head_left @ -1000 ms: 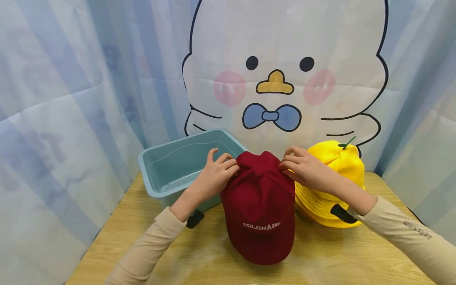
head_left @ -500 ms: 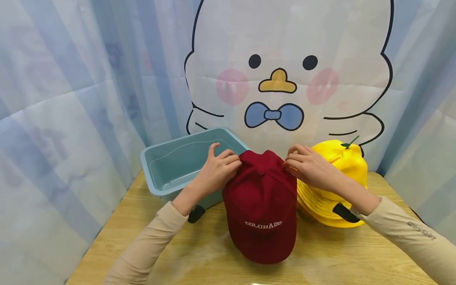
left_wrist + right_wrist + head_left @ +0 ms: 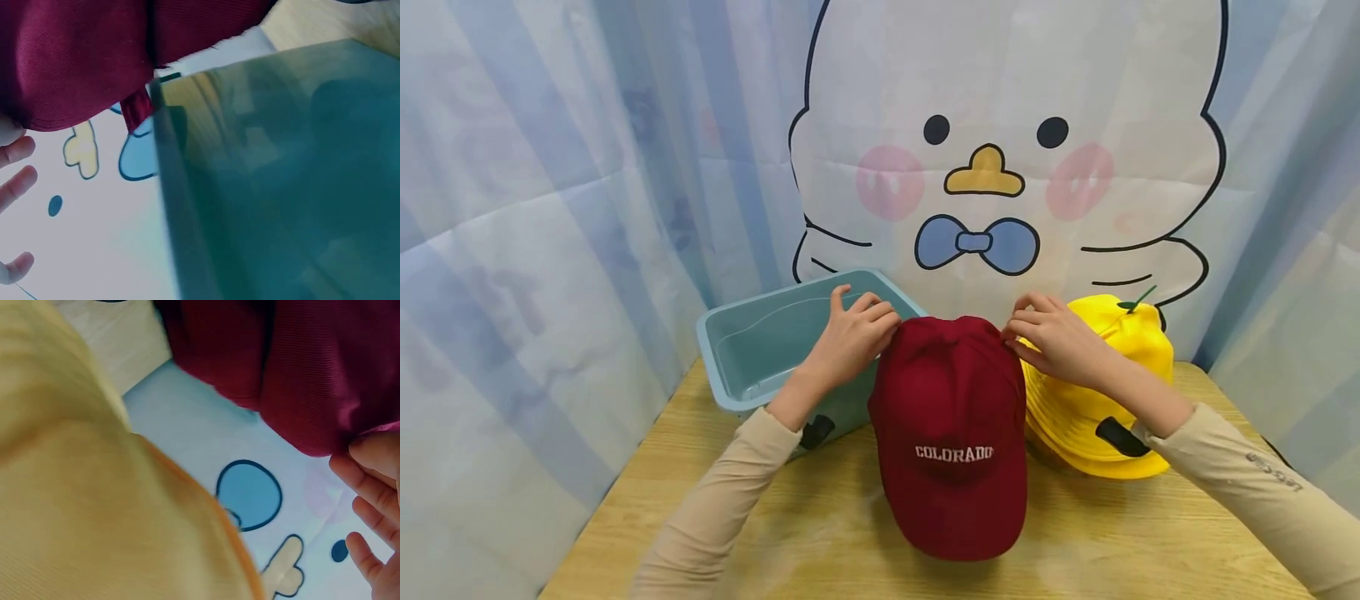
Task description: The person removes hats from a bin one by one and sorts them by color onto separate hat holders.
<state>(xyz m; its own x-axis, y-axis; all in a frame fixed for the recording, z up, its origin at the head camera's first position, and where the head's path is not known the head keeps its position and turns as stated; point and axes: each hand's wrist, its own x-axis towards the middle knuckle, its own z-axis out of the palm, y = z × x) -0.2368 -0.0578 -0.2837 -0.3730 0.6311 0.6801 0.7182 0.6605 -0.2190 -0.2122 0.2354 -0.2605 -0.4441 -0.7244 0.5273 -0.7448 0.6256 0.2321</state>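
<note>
A dark red baseball cap [image 3: 953,408] with white COLORADO lettering is held upright above the front of the table, its brim pointing down toward me. My left hand [image 3: 853,337] pinches its upper left edge, the other fingers spread. On the opposite side my right hand [image 3: 1058,337] pinches the upper right edge between thumb and forefinger, plain in the right wrist view, where the red cloth [image 3: 312,381] hangs from the fingertips. The left wrist view has the cap's underside [image 3: 81,62] and a small red strap [image 3: 136,109]. Whether the brim touches the table is unclear.
A blue-green plastic bin [image 3: 718,392] stands behind my left hand. The yellow bucket hat [image 3: 1138,354] with a green stem sits at the right, partly behind my right forearm. Beneath lies a wooden table [image 3: 820,533]; a curtain with a cartoon bird [image 3: 985,83] hangs behind.
Both hands have risen slightly with the cap's top edge. The crown has tilted so that its lettering faces me more squarely. Bin and yellow hat have stayed in place.
</note>
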